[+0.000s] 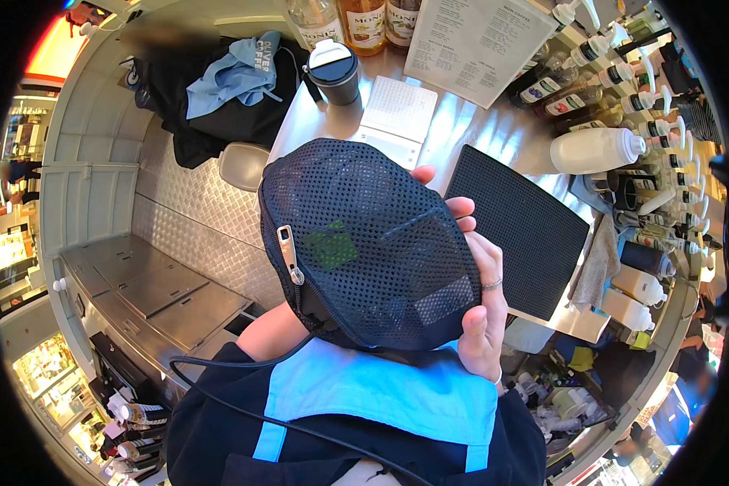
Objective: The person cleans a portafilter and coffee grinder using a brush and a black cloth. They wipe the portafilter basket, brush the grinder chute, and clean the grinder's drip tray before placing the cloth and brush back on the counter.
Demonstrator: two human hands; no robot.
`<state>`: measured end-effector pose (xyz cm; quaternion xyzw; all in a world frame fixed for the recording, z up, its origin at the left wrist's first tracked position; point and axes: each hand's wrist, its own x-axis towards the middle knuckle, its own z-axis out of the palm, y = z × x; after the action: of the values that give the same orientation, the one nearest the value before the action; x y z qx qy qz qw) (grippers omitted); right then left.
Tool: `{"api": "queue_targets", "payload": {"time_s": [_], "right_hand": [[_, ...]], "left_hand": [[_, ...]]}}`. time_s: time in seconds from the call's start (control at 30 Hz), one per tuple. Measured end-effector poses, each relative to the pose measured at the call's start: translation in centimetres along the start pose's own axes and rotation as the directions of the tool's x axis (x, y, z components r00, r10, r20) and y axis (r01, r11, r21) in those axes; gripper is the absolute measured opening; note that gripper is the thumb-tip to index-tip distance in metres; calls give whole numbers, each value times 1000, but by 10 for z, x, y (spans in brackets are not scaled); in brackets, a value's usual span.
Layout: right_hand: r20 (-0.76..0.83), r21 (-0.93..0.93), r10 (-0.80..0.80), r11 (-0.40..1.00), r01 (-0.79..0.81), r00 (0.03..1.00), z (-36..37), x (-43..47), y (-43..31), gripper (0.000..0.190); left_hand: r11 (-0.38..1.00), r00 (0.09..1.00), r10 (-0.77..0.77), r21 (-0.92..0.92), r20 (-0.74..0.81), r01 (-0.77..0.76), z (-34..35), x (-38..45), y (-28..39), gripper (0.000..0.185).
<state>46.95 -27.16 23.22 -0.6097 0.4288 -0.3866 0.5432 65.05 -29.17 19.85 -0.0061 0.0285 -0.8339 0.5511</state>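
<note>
A black mesh zip pouch [370, 243] fills the middle of the view, close before my chest. Its metal zip pull [290, 255] hangs on the left side, and something green shows dimly through the mesh. My right hand [486, 285], with a ring on one finger, grips the pouch's right edge, thumb nearest me. My left forearm [273, 334] runs in behind the pouch, which hides most or all of that hand. Fingertips [460, 207] show past the upper right edge; whose hand they belong to I cannot tell. A black cable [219, 364] loops across my light-blue apron [376, 395].
On the steel counter [395, 64] are a black rubber bar mat [516, 231], a white digital scale [398, 115], a lidded tumbler [334, 76] and a printed menu [480, 48]. Pump syrup bottles [565, 103] line the right. Steel cabinets [158, 291] stand lower left.
</note>
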Motion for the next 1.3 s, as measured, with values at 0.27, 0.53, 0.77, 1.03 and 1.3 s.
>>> {"api": "queue_targets", "payload": {"time_s": [0.27,0.53,0.77,1.03,1.3], "right_hand": [[-8,0,-17,1000,17,1000,1,1,-4,87],[-32,38,-21,999,22,999,7,1,-6,86],[20,15,-17,1000,17,1000,2,2,-7,85],[7,82,34,996,-34,999,2,2,8,76],[-21,126,42,991,-39,999,2,6,18,66]], "left_hand": [[1000,999,23,-7,22,-23,-1,-2,-2,61],[998,999,43,-41,-5,-44,-7,-3,0,68],[997,999,37,-63,-4,-37,-7,-4,-1,66],[999,998,47,9,52,-48,-12,0,-1,67],[998,999,48,37,-20,-47,-18,-2,2,67]]}}
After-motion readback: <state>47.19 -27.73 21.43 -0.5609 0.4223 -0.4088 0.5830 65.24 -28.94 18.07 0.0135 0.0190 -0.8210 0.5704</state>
